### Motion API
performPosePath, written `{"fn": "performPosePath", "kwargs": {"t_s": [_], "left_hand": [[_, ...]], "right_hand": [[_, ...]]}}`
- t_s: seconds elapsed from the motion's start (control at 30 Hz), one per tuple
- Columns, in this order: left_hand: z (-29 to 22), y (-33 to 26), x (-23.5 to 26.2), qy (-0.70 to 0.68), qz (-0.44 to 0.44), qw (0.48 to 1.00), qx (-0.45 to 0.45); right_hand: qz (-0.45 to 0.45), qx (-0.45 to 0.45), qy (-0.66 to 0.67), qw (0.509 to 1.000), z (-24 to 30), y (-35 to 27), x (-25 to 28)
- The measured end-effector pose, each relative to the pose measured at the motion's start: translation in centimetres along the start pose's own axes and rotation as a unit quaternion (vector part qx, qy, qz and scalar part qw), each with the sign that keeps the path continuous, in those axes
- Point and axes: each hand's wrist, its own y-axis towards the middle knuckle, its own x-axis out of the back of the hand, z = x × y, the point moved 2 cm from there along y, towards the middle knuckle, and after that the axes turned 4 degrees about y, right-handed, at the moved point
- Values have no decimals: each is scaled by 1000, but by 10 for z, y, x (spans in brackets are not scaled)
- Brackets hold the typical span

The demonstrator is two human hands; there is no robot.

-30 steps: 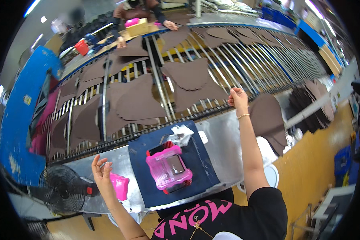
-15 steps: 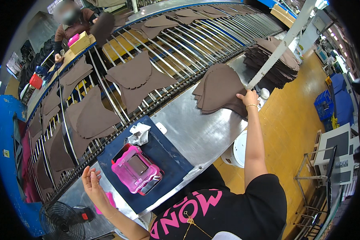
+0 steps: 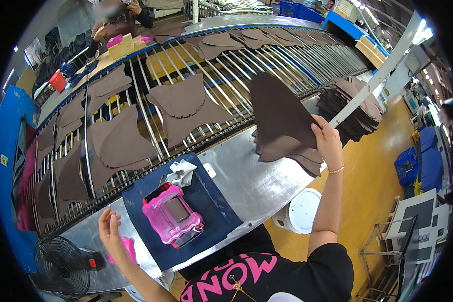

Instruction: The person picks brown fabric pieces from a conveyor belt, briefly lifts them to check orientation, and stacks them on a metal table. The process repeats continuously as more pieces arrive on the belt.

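In my right hand (image 3: pixel 328 143) a dark brown cut piece (image 3: pixel 278 108), which looks like leather or fabric, is pinched at its right edge. It stands tilted up over a small stack of similar pieces (image 3: pixel 286 149) on the metal table. My left hand (image 3: pixel 110 230) is raised over the table's left part with loosely bent fingers and holds nothing. Between my hands, a pink wavy-edged container (image 3: pixel 158 220) with a dark rectangular block (image 3: pixel 177 209) in it rests on a navy mat (image 3: pixel 219 204). Crumpled pale paper or cloth (image 3: pixel 181 172) lies beside it.
Brown panels (image 3: pixel 128 141) lie in overlapping pairs across a rack of metal bars (image 3: pixel 146 118). A slanted pale post (image 3: pixel 367 90) rises by a taller stack (image 3: pixel 345 113). A black fan (image 3: pixel 63 267) is at lower left, a white bucket (image 3: pixel 305 209) under the table's right end. Another person (image 3: pixel 118 25) is across the rack.
My right hand has lifted the top brown piece off the small stack and tilted it up. My left hand has barely moved. The person across has raised both hands; a dark piece there is gone.
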Motion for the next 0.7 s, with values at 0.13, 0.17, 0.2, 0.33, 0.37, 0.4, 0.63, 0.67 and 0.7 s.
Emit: {"fn": "performPosePath", "kwargs": {"t_s": [0.13,0.17,0.2,0.33,0.37,0.4,0.63,0.67,0.7], "left_hand": [[-26,5,-44,-13,59,996,-69],[-40,2,-54,-14,66,994,-84],[-52,1,-60,-16,72,992,-99],[-69,1,-59,-133,93,981,-105],[-71,0,-47,-126,114,982,-83],[-75,-1,-30,-119,138,981,-59],[-110,-4,39,48,11,990,-136],[-114,-4,44,58,-3,987,-150],[-117,-2,48,65,-16,984,-168]], "right_hand": [[31,99,251,963,47,-14,-25],[40,128,303,944,56,-19,-39],[80,110,340,931,70,-26,-50],[245,134,457,845,124,-49,-94],[286,129,471,824,130,-53,-106],[309,127,491,804,134,-57,-118],[355,234,401,812,154,-78,-178],[362,237,355,829,150,-79,-186],[351,251,351,831,152,-82,-192]]}}
